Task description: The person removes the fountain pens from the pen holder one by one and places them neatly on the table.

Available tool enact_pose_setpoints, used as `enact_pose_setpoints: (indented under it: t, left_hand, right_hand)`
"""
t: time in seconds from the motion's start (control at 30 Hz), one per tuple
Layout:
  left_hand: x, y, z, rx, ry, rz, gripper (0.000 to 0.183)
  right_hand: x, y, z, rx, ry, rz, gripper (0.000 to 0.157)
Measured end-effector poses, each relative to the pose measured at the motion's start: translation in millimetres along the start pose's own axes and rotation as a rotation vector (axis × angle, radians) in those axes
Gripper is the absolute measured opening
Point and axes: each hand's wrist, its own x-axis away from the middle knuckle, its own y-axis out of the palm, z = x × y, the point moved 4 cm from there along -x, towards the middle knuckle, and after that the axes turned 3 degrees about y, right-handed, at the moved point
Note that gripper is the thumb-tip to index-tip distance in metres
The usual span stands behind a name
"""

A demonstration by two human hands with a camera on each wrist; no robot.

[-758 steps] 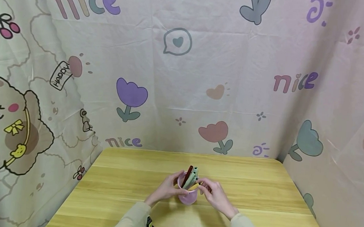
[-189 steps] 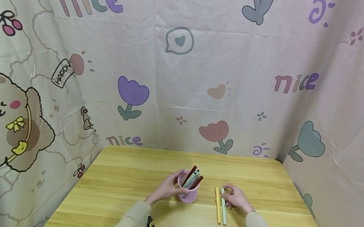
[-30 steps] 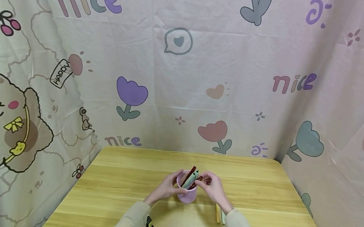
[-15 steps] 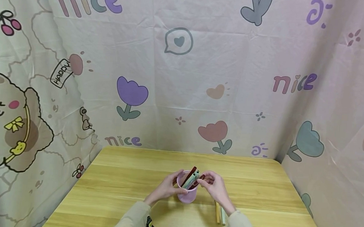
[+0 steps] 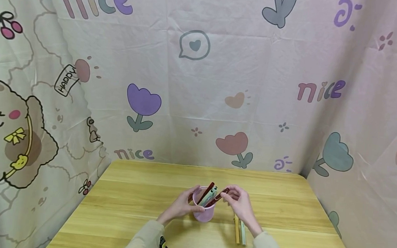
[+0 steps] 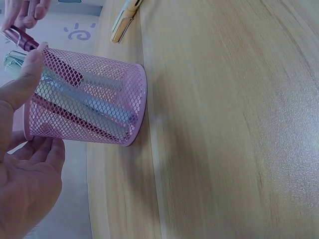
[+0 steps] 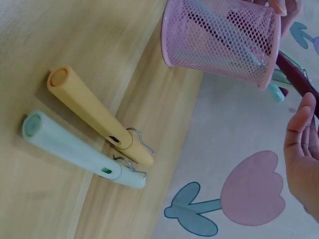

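Note:
My left hand [image 5: 181, 205] grips the pink mesh pen cup [image 5: 204, 216] at its rim, thumb in front and fingers behind. Between thumb and fingers, my right hand [image 5: 240, 203] pinches the capped end of a dark red pen [image 5: 219, 196]. That pen slants out over the cup's right side, its lower part still inside the mesh, as the left wrist view shows. Another dark red pen [image 5: 211, 185] and several mint-green pens [image 5: 207, 197] lean in the cup. In the right wrist view, a yellow pen [image 7: 92, 109] and a mint pen [image 7: 75, 149] lie side by side on the table.
The wooden table [image 5: 140, 188] reaches back to a printed cloth [image 5: 184, 138] hanging behind it, and more cloth hangs at both sides. Both pens on the table lie just left of my right forearm sleeve [image 5: 268, 246].
Over the last second my right hand has moved right, drawing the dark red pen farther out. Since the oldest frame, a yellow and a mint pen have come onto the table. My left hand stays put.

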Motion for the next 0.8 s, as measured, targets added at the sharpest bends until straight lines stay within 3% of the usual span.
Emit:
enact_pose_setpoints:
  t: [0.5,0.8]
  left_hand:
    - [1.2,-0.3,1.3,-0.022,-0.014,0.003,0.092]
    - [1.1,-0.6,0.2,-0.021,-0.022,0.004,0.092]
  right_hand:
    - [0,-18.3,4,-0.189,-0.114,0.115,0.025]
    - [-3,-30.3,11,-0.378,-0.115,0.149,0.018]
